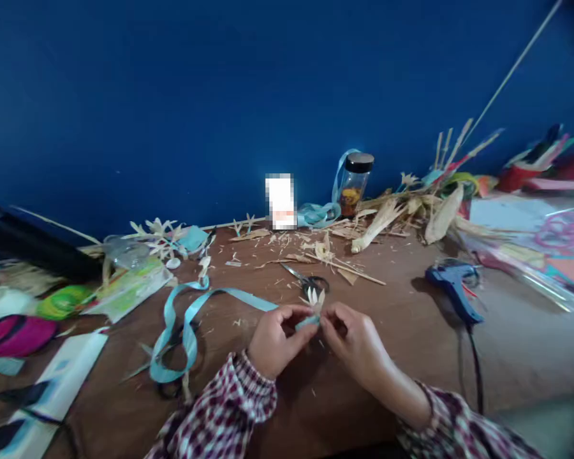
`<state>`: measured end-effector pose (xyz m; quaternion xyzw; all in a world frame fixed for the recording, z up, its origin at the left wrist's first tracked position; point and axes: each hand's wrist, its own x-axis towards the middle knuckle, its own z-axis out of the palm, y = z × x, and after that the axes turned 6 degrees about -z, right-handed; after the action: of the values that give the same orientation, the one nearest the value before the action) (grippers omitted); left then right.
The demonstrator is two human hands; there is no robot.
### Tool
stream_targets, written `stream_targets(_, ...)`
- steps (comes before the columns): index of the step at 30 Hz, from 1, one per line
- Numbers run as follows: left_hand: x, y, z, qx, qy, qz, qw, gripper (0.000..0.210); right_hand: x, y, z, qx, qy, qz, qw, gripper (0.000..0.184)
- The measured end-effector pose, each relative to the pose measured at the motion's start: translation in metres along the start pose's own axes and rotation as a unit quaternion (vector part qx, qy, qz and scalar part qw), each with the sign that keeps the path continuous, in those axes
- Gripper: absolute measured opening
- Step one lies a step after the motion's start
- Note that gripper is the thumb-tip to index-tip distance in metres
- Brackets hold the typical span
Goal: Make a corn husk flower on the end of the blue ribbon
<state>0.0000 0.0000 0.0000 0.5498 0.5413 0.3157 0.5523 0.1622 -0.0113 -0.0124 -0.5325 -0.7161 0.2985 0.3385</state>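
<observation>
My left hand (273,341) is closed, its thumb and fingers pinching a light blue ribbon (242,298) that trails off to the left in loose loops. Between my two hands a small pale flower (316,298), apparently of dried husk, points its petals upward with ribbon at its base. The fingertips of my right hand (356,338) pinch together at that base, hiding part of it. Just beyond the flower lies a pair of scissors (310,280) with dark handles. Another pair of scissors (165,387) is partly covered by the ribbon loops.
At right rests a blue glue gun (452,290) with its cord running toward me. Dried husks (382,223) and a lidded jar (354,185) stand along the blue wall. A white power strip (62,382) and finished-looking pale flowers (157,231) are on the left.
</observation>
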Motion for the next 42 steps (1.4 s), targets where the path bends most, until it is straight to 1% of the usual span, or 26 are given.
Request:
stream_targets(2,0.000,-0.007,-0.004,0.044,0.019,-0.016,0.999,0.028,0.002,-0.001,0.005,0.001,-0.006,-0.006,1.000,0.014)
stream_targets(4,-0.001,-0.012,-0.007,0.065,0.033,-0.029,0.997,0.028,0.003,-0.002,0.010,0.001,-0.010,-0.006,1.000,0.014)
stream_targets(7,-0.003,-0.015,-0.010,0.053,0.044,-0.046,0.997,0.029,0.005,-0.004,0.016,0.000,-0.012,0.004,1.000,0.013)
stream_targets(9,-0.003,-0.016,-0.012,0.053,0.048,-0.043,0.997,0.030,0.006,-0.005,0.019,-0.007,-0.015,0.013,1.000,0.013)
stream_targets(12,-0.003,-0.018,-0.012,0.092,0.065,-0.034,0.993,0.025,0.006,-0.007,0.021,-0.020,-0.025,0.021,0.999,0.014)
stream_targets(16,-0.002,-0.024,-0.009,0.124,0.091,-0.038,0.987,0.019,0.006,-0.008,0.022,-0.044,-0.049,0.013,0.998,0.013)
stream_targets(21,-0.003,-0.028,-0.003,0.233,0.122,-0.038,0.964,0.014,0.010,-0.007,0.019,-0.125,-0.067,-0.031,0.989,0.009)
stream_targets(24,-0.007,-0.025,-0.003,0.301,0.128,-0.051,0.944,0.011,0.014,-0.007,0.016,-0.160,-0.088,-0.039,0.982,0.010)
stream_targets(26,-0.011,-0.020,-0.007,0.343,0.124,-0.050,0.930,0.014,0.016,-0.005,0.015,-0.176,-0.102,-0.042,0.978,0.009)
stream_targets(28,-0.015,-0.015,-0.015,0.386,0.111,-0.021,0.916,0.019,0.017,-0.004,0.014,-0.185,-0.113,-0.044,0.975,0.008)
stream_targets(30,-0.019,-0.011,-0.026,0.431,0.090,0.034,0.897,0.019,0.017,-0.002,0.015,-0.189,-0.118,-0.047,0.974,0.007)
stream_targets(31,-0.021,-0.009,-0.032,0.458,0.079,0.066,0.883,0.018,0.017,-0.001,0.015,-0.191,-0.118,-0.048,0.973,0.007)
stream_targets(33,-0.026,-0.004,-0.043,0.525,0.071,0.111,0.841,0.021,0.017,-0.001,0.017,-0.199,-0.117,-0.045,0.972,0.008)
stream_targets(35,-0.034,0.002,-0.049,0.591,0.100,0.118,0.792,0.027,0.017,-0.002,0.018,-0.209,-0.116,-0.040,0.970,0.008)
stream_targets(36,-0.037,0.004,-0.050,0.611,0.122,0.118,0.773,0.032,0.017,-0.002,0.019,-0.215,-0.117,-0.037,0.969,0.008)
stream_targets(37,-0.041,0.006,-0.049,0.617,0.142,0.127,0.764,0.038,0.017,-0.003,0.019,-0.221,-0.118,-0.035,0.968,0.008)
stream_targets(38,-0.043,0.007,-0.046,0.611,0.149,0.147,0.763,0.041,0.018,-0.004,0.019,-0.226,-0.120,-0.033,0.966,0.009)
stream_targets(39,-0.044,0.006,-0.043,0.598,0.144,0.176,0.768,0.039,0.018,-0.004,0.020,-0.230,-0.120,-0.032,0.965,0.009)
stream_targets(41,-0.042,-0.001,-0.034,0.563,0.113,0.251,0.779,0.023,0.019,-0.005,0.020,-0.240,-0.119,-0.029,0.963,0.011)
stream_targets(42,-0.039,-0.007,-0.030,0.550,0.094,0.286,0.779,0.019,0.019,-0.005,0.019,-0.243,-0.121,-0.031,0.962,0.011)
